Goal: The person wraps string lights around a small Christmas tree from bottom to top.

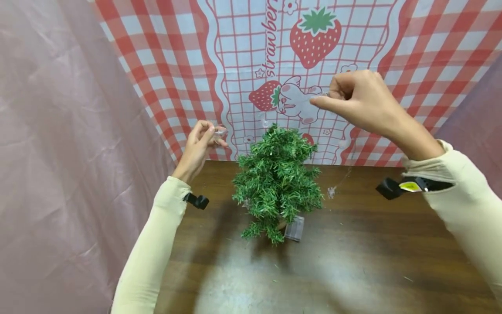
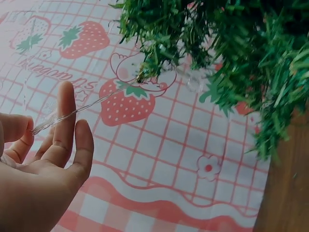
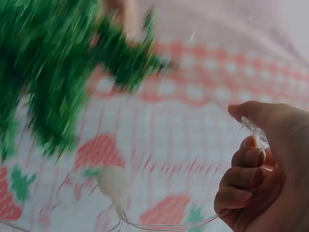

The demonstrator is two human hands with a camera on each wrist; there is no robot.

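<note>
A small green artificial tree (image 1: 278, 174) stands on the wooden table between the two hands. To its left, my left hand (image 1: 200, 144) pinches a thin clear string-light wire (image 2: 91, 104) between thumb and finger, other fingers extended. The wire runs from there toward the branches in the left wrist view. My right hand (image 1: 364, 102) is raised right of the treetop, fingers curled, pinching a clear piece of the string (image 3: 253, 129). More wire trails below it, with a pale round bulb (image 3: 112, 181) and a small clear ornament (image 1: 331, 192) hanging to the right of the tree.
A clear box (image 1: 294, 229), like a battery case, lies at the tree's base. Behind stands a red-and-white strawberry-print cloth (image 1: 251, 56). Pink curtains (image 1: 59, 152) flank the wooden table (image 1: 353, 248), where a few loose green needles lie.
</note>
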